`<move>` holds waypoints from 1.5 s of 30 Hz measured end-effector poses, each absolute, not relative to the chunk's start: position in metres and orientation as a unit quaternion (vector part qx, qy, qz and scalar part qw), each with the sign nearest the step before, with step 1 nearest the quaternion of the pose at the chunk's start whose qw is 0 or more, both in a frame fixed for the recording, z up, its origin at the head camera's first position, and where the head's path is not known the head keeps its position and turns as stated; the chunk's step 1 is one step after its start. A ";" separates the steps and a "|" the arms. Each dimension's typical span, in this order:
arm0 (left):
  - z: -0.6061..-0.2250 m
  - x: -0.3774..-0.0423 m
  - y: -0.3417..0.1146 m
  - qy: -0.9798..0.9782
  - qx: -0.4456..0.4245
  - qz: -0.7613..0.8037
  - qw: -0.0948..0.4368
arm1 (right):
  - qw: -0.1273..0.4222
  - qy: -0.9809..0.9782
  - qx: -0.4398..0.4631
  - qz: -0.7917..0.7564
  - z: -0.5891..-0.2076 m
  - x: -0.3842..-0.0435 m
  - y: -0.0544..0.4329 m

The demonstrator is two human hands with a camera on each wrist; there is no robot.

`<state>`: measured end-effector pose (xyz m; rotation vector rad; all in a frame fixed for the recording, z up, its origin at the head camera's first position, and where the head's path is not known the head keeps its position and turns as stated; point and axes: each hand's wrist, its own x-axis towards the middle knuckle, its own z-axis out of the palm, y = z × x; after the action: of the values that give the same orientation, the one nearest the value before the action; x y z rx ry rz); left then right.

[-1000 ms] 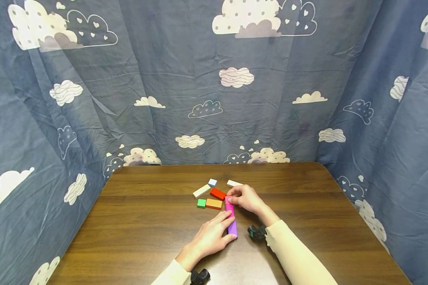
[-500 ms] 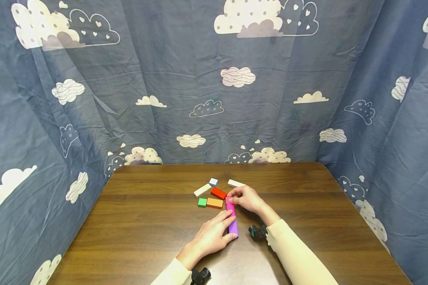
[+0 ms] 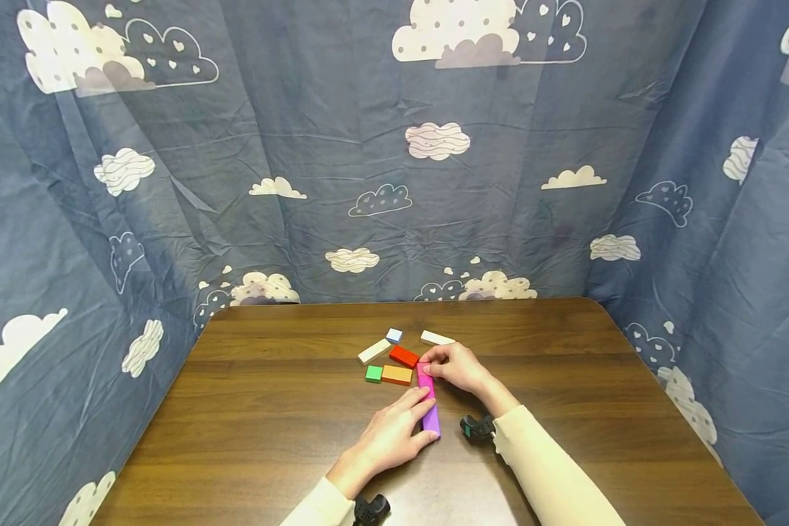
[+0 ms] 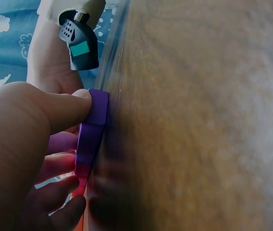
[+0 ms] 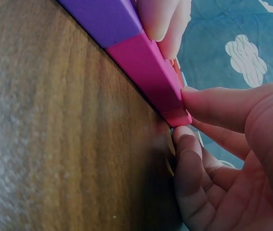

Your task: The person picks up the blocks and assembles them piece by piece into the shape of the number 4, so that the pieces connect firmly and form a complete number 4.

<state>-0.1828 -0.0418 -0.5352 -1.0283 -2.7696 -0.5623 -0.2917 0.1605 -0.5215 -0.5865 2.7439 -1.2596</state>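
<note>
A purple block [image 3: 430,422], a magenta block [image 3: 425,384] and a short pink block [image 3: 423,367] lie end to end in a straight row on the table. My left hand [image 3: 388,435] rests along this row. Its thumb touches the near end of the purple block, and extended fingers lie on top around the purple-magenta joint. At the far end my right hand [image 3: 459,369] pinches the pink block, thumb on top and fingertips at its end, as the right wrist view shows. Both hands partly cover the row.
Left of the row lie a red block [image 3: 404,356], an orange block [image 3: 397,375], a green block [image 3: 373,374], a cream block [image 3: 374,351] and a light blue block [image 3: 394,335]. A white block [image 3: 437,337] lies beyond my right hand. A cloud-patterned curtain [image 3: 342,168] surrounds the wooden table [image 3: 256,431].
</note>
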 end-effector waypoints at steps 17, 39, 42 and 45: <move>-0.535 -0.181 -0.042 -0.917 -0.347 -0.186 0.069 | 0.035 0.888 -0.187 -0.419 -0.521 -0.289 0.160; -0.529 -0.182 -0.044 -0.908 -0.338 -0.236 0.079 | 0.085 0.861 -0.142 -0.481 -0.515 -0.291 0.160; -0.526 -0.184 -0.047 -0.902 -0.341 -0.242 0.109 | 0.086 0.863 -0.148 -0.476 -0.505 -0.293 0.159; -0.523 -0.188 -0.051 -0.895 -0.340 -0.250 0.147 | 0.061 0.874 -0.164 -0.453 -0.496 -0.297 0.159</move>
<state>-0.1878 -0.0510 -0.5234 -0.9778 -2.5749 -0.7192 -0.2970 0.1594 -0.4959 -0.4947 2.6435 -1.3713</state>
